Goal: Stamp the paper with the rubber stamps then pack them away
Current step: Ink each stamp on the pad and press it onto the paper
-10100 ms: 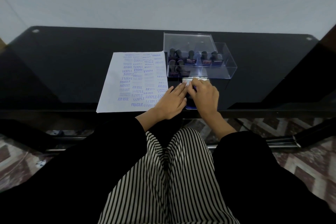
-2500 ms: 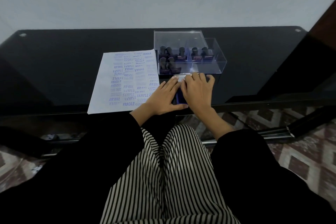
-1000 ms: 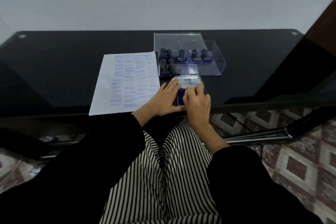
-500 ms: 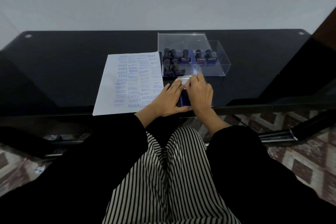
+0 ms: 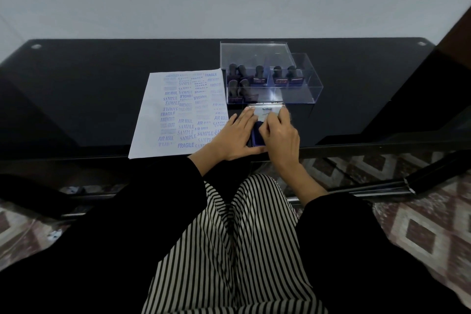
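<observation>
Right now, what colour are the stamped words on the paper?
Blue, across the white paper, clearest in the head view.

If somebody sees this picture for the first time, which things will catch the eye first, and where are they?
First comes the white paper, crowded with blue words such as SAMPLE and FRAGILE, on the black table left of centre. Just right of it, the left hand lies flat beside the ink pad and the right hand curls on its lid. Behind them, a clear box holds dark stamps.
</observation>
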Available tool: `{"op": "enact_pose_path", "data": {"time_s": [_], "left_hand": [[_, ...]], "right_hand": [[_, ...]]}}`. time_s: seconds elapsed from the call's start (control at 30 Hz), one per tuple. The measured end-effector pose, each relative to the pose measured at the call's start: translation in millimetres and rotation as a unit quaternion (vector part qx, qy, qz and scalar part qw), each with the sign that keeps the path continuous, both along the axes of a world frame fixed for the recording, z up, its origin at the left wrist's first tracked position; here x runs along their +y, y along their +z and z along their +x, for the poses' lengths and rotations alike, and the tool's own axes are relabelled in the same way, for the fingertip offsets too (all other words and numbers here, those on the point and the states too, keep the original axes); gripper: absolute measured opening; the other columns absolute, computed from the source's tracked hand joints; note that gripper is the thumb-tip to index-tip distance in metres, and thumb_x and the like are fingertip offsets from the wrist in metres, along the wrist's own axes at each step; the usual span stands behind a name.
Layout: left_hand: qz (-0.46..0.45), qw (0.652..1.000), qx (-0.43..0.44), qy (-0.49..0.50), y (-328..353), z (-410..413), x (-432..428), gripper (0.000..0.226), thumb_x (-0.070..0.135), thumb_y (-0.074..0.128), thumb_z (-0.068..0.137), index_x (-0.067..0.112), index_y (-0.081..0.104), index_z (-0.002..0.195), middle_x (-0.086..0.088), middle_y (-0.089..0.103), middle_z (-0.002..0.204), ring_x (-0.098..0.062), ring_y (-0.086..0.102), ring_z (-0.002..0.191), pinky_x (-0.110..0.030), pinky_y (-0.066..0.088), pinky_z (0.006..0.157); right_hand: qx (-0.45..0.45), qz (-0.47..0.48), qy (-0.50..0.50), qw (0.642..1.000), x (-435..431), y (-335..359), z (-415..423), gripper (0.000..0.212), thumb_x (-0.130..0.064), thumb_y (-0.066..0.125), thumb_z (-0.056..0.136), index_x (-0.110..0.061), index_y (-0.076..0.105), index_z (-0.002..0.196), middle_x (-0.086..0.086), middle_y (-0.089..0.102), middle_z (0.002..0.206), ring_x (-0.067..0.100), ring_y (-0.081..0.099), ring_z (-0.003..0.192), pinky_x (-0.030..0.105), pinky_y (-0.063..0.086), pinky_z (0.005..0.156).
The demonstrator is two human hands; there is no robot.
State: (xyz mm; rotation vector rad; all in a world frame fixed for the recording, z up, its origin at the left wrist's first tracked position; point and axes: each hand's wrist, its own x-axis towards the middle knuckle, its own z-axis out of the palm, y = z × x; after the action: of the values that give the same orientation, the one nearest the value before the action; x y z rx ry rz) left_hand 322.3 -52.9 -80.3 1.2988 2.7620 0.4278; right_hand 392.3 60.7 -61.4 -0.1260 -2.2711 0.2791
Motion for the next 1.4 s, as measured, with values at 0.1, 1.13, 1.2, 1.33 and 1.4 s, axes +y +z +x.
{"op": "enact_pose_path", "data": {"time_s": [0.1, 1.13, 1.2, 1.33, 1.4], "left_hand": [[-0.002, 1.0, 0.002, -0.001, -0.5, 0.2, 0.3, 0.09, 0.06, 0.049, 0.086, 0.004, 0.015, 0.148, -0.01, 0.004, 0.159, -0.019, -0.003, 0.148, -0.04, 0.002, 0.119], [-0.014, 1.0, 0.023, 0.0, -3.0, 1.8, 0.3, 0.093, 0.064, 0.046, 0.085, 0.005, 0.013, 0.149, -0.01, 0.003, 0.159, -0.018, -0.004, 0.148, -0.042, 0.002, 0.12], [-0.014, 1.0, 0.018, 0.005, -2.2, 1.4, 0.5, 0.093, 0.064, 0.046, 0.085, 0.005, 0.012, 0.149, -0.011, 0.002, 0.159, -0.019, -0.005, 0.148, -0.041, 0.002, 0.12], [-0.013, 1.0, 0.014, 0.011, -1.4, 1.4, 1.4, 0.094, 0.064, 0.045, 0.086, 0.004, 0.01, 0.149, -0.012, 0.002, 0.159, -0.019, -0.004, 0.148, -0.04, 0.002, 0.12], [-0.012, 1.0, 0.015, 0.012, -1.4, 1.3, 1.2, 0.094, 0.064, 0.045, 0.086, 0.005, 0.01, 0.149, -0.011, 0.002, 0.159, -0.019, -0.004, 0.148, -0.04, 0.002, 0.12]], "right_hand": [[-0.03, 0.002, 0.007, 1.0, 1.9, 2.5, -2.9, 0.02, 0.001, 0.069, 0.074, 0.001, 0.054, 0.06, 0.02, 0.059, 0.072, 0.023, 0.046, 0.035, 0.022, 0.035, 0.032], [0.039, 0.103, -0.088, 0.99, 10.4, -4.1, -18.4, 0.025, -0.017, 0.048, 0.076, -0.011, 0.055, 0.054, 0.003, 0.057, 0.057, 0.018, 0.053, 0.049, 0.024, 0.034, 0.043], [0.04, 0.104, -0.083, 0.99, 11.2, -3.2, -21.8, 0.025, -0.017, 0.048, 0.077, -0.011, 0.055, 0.054, 0.003, 0.057, 0.057, 0.018, 0.053, 0.049, 0.024, 0.034, 0.042], [0.034, 0.096, -0.081, 0.991, 11.4, -1.7, -28.0, 0.025, -0.016, 0.047, 0.077, -0.01, 0.054, 0.054, 0.003, 0.055, 0.054, 0.018, 0.052, 0.048, 0.025, 0.035, 0.041], [0.036, 0.092, -0.08, 0.992, 11.4, -2.2, -28.8, 0.025, -0.016, 0.047, 0.077, -0.01, 0.055, 0.054, 0.003, 0.055, 0.054, 0.018, 0.053, 0.048, 0.025, 0.036, 0.041]]}}
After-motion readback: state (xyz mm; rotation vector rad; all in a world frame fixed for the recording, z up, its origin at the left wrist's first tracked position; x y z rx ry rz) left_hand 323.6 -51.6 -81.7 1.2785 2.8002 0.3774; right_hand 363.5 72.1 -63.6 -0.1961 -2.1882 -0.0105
